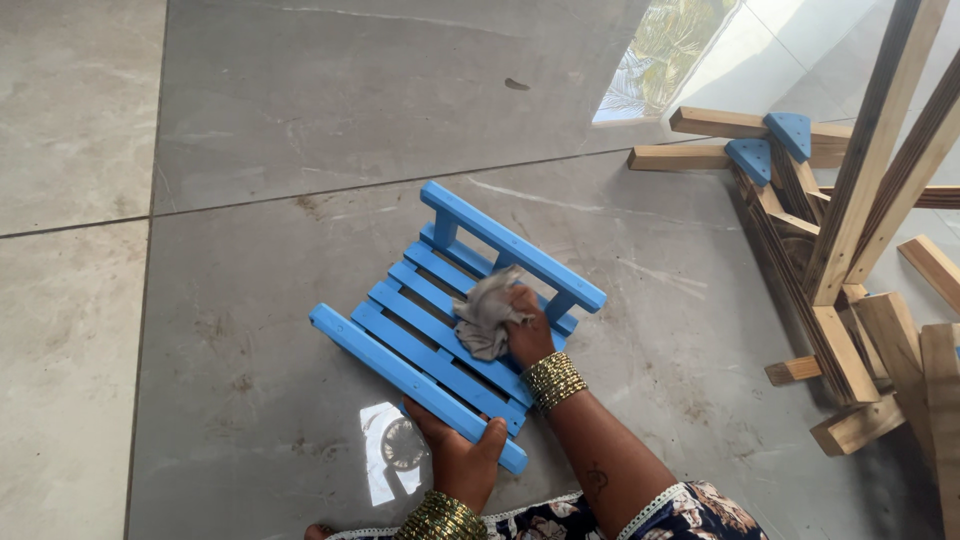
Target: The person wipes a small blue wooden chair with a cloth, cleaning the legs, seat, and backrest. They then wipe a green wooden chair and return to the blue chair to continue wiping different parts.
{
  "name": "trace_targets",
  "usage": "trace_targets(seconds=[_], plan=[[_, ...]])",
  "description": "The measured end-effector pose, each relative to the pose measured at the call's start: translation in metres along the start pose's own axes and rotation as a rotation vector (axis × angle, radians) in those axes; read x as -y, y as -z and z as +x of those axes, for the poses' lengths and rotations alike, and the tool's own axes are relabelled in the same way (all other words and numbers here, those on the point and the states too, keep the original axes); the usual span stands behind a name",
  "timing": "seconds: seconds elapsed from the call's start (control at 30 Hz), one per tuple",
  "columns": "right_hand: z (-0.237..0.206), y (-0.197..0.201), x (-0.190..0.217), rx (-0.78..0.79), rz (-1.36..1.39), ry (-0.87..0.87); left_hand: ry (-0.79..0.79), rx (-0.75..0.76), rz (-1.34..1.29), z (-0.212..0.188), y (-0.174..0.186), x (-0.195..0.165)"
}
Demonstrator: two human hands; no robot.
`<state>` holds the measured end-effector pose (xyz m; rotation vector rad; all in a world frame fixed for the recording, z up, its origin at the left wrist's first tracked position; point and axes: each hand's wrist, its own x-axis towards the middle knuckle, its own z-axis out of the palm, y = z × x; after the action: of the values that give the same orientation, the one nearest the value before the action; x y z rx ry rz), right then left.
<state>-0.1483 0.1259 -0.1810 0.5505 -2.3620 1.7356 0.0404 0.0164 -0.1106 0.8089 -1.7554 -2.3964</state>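
Wiping looks midway: the right hand (528, 335) presses a grey rag (487, 312) on the blue slatted rack (420, 330), left hand (462, 455) gripping its near rail, the remaining slats seemingly unwiped.

Large glossy grey stone floor tiles (300, 100) with thin dark grout lines fill the view, scuffed and dusty in patches. A bright window reflection (665, 50) showing palm leaves gleams at the top. At right stands an unpainted wooden frame (850, 230) with blue triangular corner brackets (770, 145).
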Motion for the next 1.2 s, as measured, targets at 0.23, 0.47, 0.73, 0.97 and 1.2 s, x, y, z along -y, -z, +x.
trace_targets(seconds=[0.23,0.47,0.73,0.97,1.2], plan=[[0.006,-0.013,0.007,-0.770,0.987,-0.925,-0.109,-0.043,0.185,0.007,0.001,0.015],[0.026,-0.003,0.014,-0.371,1.016,-0.670,-0.120,-0.034,0.113,0.001,-0.001,0.001],[0.009,-0.006,0.021,-0.184,0.812,-0.578,-0.062,0.010,-0.001,-0.002,0.003,-0.008],[0.009,0.016,0.059,0.362,0.790,-0.623,-0.063,0.030,0.011,0.013,0.003,0.010],[-0.026,-0.034,0.090,0.817,0.566,-0.327,-0.021,0.202,-0.092,0.015,0.016,-0.009]])
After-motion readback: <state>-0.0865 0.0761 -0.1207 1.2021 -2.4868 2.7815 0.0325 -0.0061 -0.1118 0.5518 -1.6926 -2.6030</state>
